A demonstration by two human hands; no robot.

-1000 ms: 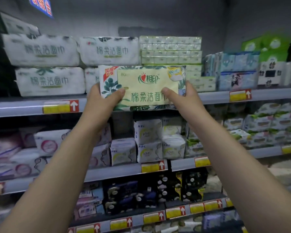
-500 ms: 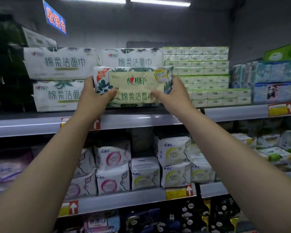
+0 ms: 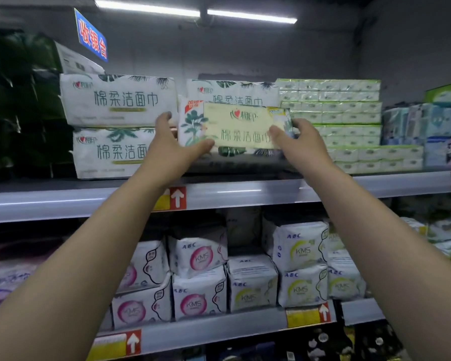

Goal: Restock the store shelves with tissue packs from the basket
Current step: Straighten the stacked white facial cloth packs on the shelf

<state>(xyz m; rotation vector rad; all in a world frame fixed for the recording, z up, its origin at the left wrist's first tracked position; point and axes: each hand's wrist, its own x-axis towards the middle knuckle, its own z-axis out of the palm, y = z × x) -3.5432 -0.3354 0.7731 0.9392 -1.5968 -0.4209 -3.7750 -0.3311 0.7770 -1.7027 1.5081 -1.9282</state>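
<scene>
Both bare forearms reach up and forward from the bottom corners. Past them is the lower shelf (image 3: pixel 214 332), stuffed with white ABC/KMS packs (image 3: pixel 199 256), pink logos on the left and yellow-green ones on the right.

Above that, the upper shelf (image 3: pixel 258 192) has a red arrow price tag (image 3: pixel 177 198) on its front lip. The left hand (image 3: pixel 167 149) and right hand (image 3: pixel 305 144) each grip one end of the tissue pack (image 3: pixel 235 128), thumbs pressed on the front face, the other fingers curled round the sides. The pack has a pale yellow label and leaf prints. It's upright, front towards the camera, right down at the upper shelf's surface, though I can't tell if it's actually sitting on it yet.

Just left of it are two stacked white tissue packs (image 3: pixel 117 100). Another white pack (image 3: pixel 232 89) peeks out above and behind the held one. To the right is a stack of small green-banded packs (image 3: pixel 331 108).

Further back, a blue sign (image 3: pixel 90 35) with red characters hangs top left, and a light tube (image 3: pixel 193 13) runs across the ceiling.
</scene>
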